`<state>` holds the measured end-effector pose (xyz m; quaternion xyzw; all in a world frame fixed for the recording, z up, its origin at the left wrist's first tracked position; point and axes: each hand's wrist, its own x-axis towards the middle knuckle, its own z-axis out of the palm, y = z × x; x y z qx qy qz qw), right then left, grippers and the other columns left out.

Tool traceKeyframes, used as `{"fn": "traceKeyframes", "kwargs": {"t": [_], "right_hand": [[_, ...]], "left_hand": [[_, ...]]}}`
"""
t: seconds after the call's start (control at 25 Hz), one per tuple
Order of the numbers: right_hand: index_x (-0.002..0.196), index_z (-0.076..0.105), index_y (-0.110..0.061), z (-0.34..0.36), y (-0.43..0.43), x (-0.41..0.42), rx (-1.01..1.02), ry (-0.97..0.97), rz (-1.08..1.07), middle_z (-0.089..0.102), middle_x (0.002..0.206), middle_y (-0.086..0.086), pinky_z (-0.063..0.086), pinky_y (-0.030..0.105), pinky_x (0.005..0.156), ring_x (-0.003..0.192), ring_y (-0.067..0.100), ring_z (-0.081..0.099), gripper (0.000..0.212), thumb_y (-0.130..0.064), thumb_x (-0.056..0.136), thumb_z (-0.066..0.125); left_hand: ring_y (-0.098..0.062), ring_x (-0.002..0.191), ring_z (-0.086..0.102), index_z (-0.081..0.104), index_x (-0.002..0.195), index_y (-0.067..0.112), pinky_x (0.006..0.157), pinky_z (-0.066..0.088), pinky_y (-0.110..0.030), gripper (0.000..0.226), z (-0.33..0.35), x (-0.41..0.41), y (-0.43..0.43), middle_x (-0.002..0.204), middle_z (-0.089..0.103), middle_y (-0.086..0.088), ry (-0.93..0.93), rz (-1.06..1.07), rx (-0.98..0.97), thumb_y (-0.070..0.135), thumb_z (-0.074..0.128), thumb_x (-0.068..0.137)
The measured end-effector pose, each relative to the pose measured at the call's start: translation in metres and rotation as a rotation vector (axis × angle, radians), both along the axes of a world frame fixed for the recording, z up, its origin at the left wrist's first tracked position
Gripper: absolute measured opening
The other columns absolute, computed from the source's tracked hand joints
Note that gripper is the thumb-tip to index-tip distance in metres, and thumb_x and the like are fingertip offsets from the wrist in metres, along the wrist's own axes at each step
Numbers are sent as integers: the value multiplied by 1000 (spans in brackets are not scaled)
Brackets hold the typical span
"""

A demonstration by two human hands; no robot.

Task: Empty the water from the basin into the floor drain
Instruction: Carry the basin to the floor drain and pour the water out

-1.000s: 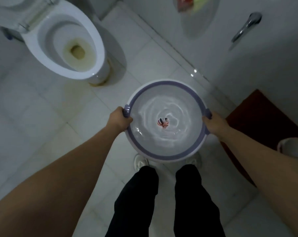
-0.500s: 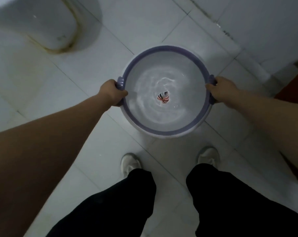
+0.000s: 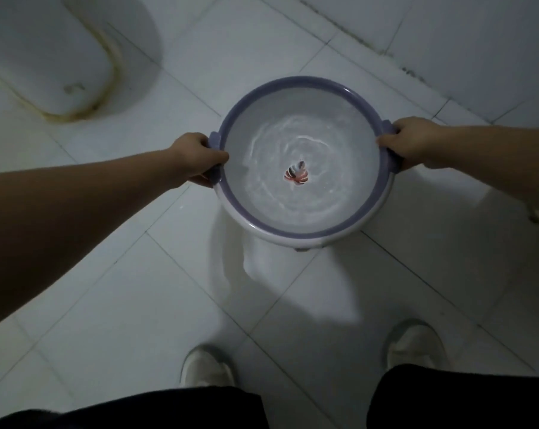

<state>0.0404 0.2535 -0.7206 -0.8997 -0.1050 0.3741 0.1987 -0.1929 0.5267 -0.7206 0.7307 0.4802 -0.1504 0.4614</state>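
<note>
So right now the round white plastic basin with the purple rim [image 3: 302, 78] is held off the white tiled floor [image 3: 138, 305], out in front of the person and a bit right of the middle. Both hands are on it. The left hand [image 3: 197, 159] has its grip clenched round the purple lug on the left rim, and the right hand [image 3: 413, 144] is grasping the matching lug on the right rim. The water [image 3: 293, 144] is all inside the basin, rippling in rings around a little red and dark leaf print [image 3: 296, 175] on the bottom.

Room-wise, the white ceramic toilet base [image 3: 45, 57] sits at the far left, well apart from the basin's left edge, with bare tile between them. The pale tiled wall [image 3: 478, 41] runs along the far right, near the basin's far rim and the right hand. The nearest side has the most open floor. The pale left shoe [image 3: 204, 366] and right shoe [image 3: 413, 345] stand well back from the near rim, below black trouser legs [image 3: 138, 410].

There's a bright patch on the tiles [image 3: 262, 261] just under the near rim. I can't tell if it's wet or just a reflection.
</note>
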Motion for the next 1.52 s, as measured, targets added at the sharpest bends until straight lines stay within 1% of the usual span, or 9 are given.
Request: {"fn": "traceKeyframes", "kwargs": {"t": [0.12, 0.24, 0.52, 0.72, 0.96, 1.08, 1.16, 1.28, 1.52], "right_hand": [[119, 53, 4, -7, -2, 7, 45, 6, -17, 58, 85, 14, 48, 31, 49, 64, 24, 59, 35, -25, 99, 47], [121, 52, 4, -8, -8, 17, 61, -22, -25, 59, 95, 17, 49, 32, 51, 67, 27, 60, 36, -24, 99, 48], [117, 55, 5, -14, -14, 16, 38, 4, -32, 63, 98, 21, 53, 35, 54, 78, 34, 64, 35, -25, 99, 48], [112, 56, 6, -26, -11, 15, 9, -6, 13, 63, 91, 22, 52, 32, 48, 69, 33, 63, 33, -23, 99, 47], [108, 57, 3, -41, 2, 15, -6, -82, 93, 66, 96, 24, 58, 42, 68, 83, 38, 67, 33, -27, 98, 47], [102, 56, 1, -47, 6, 17, 1, -89, 83, 62, 78, 16, 50, 30, 48, 63, 29, 62, 28, -26, 98, 47], [99, 55, -2, -48, 8, 18, -8, -130, 99, 57, 70, 10, 41, 23, 42, 56, 22, 57, 25, -26, 98, 48], [97, 55, -4, -47, 10, 19, -1, -183, 124, 55, 67, 7, 35, 22, 41, 55, 18, 54, 25, -28, 97, 47], [97, 55, -4, -50, 7, 29, 8, -218, 120, 56, 67, 8, 36, 23, 42, 55, 20, 55, 24, -28, 97, 47]], "left_hand": [[-22, 69, 70, 55, 108, 8, 42, 54, -23, 25, -3, 9, 0, 91, 67, -12, -38, -30, 30, 18, 66, 89], [-21, 64, 71, 56, 106, 8, 43, 54, -24, 23, -7, 17, -5, 88, 68, -13, -65, -58, 38, 17, 67, 88], [-20, 55, 71, 57, 96, 8, 42, 54, -27, 15, -17, 18, -11, 83, 69, -16, -60, -63, 63, 16, 67, 87], [-20, 53, 70, 57, 93, 9, 42, 53, -27, 14, -33, 12, -10, 82, 69, -17, -44, -37, 53, 14, 67, 86], [-24, 64, 71, 57, 102, 7, 44, 55, -28, 22, -40, 5, -2, 86, 68, -14, -7, -25, 67, 17, 68, 87], [-24, 62, 71, 57, 104, 4, 43, 55, -27, 24, -41, 7, 2, 86, 68, -15, -31, -9, 71, 16, 67, 86], [-25, 63, 71, 57, 106, 4, 43, 54, -27, 25, -41, 9, 5, 87, 68, -16, -47, 0, 78, 16, 66, 86], [-25, 67, 70, 57, 108, 5, 42, 54, -27, 26, -40, 13, 5, 89, 67, -15, -57, 0, 97, 17, 65, 87], [-25, 68, 70, 57, 107, 4, 43, 55, -27, 26, -38, 21, 2, 88, 67, -15, -97, 5, 87, 16, 65, 86]]}}
